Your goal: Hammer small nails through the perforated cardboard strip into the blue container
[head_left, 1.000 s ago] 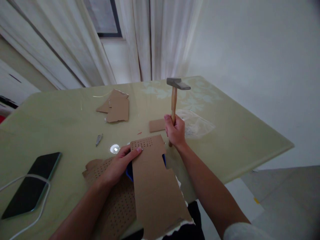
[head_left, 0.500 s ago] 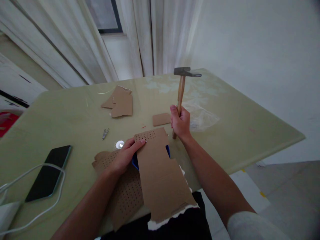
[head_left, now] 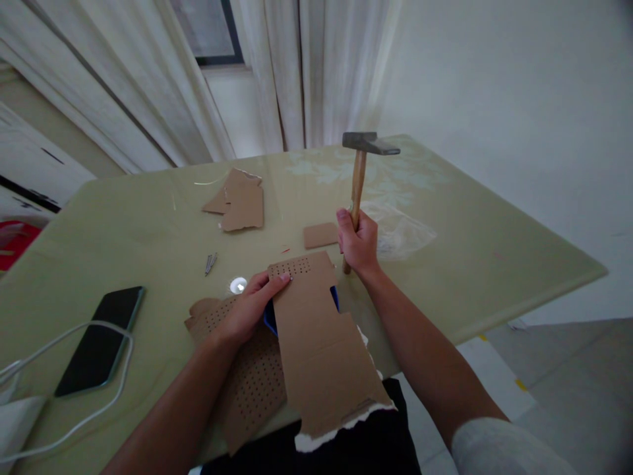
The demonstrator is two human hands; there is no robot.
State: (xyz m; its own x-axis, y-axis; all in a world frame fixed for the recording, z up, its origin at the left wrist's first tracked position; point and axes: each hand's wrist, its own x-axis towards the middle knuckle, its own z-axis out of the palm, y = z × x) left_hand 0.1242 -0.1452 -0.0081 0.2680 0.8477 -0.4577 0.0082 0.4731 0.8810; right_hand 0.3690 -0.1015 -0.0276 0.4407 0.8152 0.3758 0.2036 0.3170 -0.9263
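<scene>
My right hand (head_left: 359,243) grips the wooden handle of a hammer (head_left: 359,178), which stands upright with its metal head on top. My left hand (head_left: 254,307) is closed on the left edge of a torn piece of cardboard (head_left: 324,356), thumb on top by its rows of small holes. A tiny shiny point shows at the thumb tip; I cannot make out what it is. Beneath this cardboard, parts of a blue object (head_left: 270,319) peek out. Under my left forearm lies another hole-punched cardboard sheet (head_left: 257,382).
Several nails (head_left: 210,264) and a round clear piece (head_left: 238,285) lie left of my hands. A phone (head_left: 101,340) with a white cable (head_left: 129,356) is further left. Cardboard scraps (head_left: 243,204), a small cardboard piece (head_left: 320,235) and a plastic bag (head_left: 403,232) are farther back.
The view has shifted, so the table and everything on it appear farther right and slightly higher. Both hands keep their hold on the cardboard and the hammer.
</scene>
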